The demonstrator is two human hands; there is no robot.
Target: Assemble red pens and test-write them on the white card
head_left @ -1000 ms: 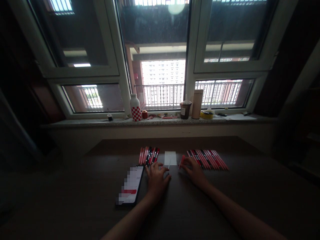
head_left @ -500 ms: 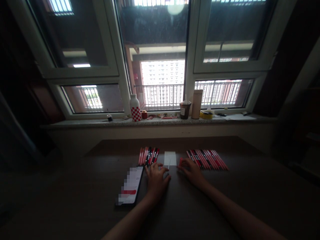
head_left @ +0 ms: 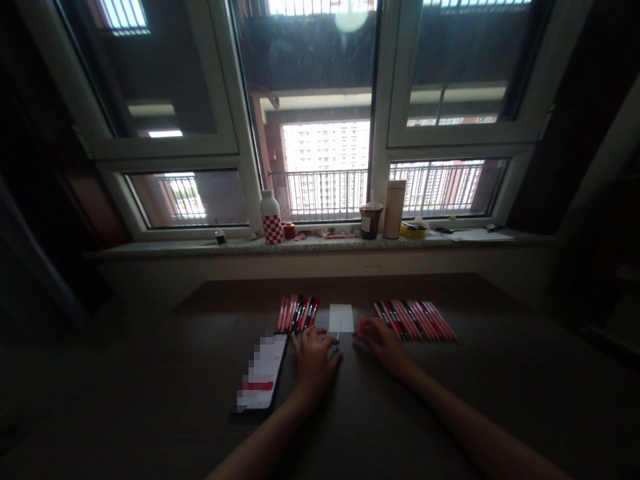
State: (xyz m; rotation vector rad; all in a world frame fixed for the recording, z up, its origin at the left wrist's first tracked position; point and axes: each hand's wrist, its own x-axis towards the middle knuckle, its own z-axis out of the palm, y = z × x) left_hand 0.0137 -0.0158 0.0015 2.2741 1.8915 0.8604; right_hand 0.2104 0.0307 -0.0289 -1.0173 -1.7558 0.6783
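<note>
My left hand (head_left: 316, 360) is low over the table, palm down, its thumb and index finger around the lower end of a thin pale stick (head_left: 340, 331). The stick's upper end overlaps the front of a small white paper square (head_left: 341, 315). To the right, my right hand (head_left: 384, 340) has its fingers closed on a small red piece (head_left: 362, 324), mostly hidden by them. A row of red, pink and black pens (head_left: 300, 312) is just beyond my left hand. A longer row of similar pens (head_left: 415, 320) extends right from beyond my right hand.
A phone (head_left: 263, 373) with a lit screen lies left of my left hand on the dark table (head_left: 200, 440). On the windowsill (head_left: 310, 246) stand a checkered bottle (head_left: 272, 219), a drink cup (head_left: 371, 221), a tan tumbler (head_left: 395, 210) and a yellow tape roll (head_left: 414, 231).
The view has shifted very slightly. Both hands hold nearly the same places, with the right fingers drawn slightly closer around the red piece.
</note>
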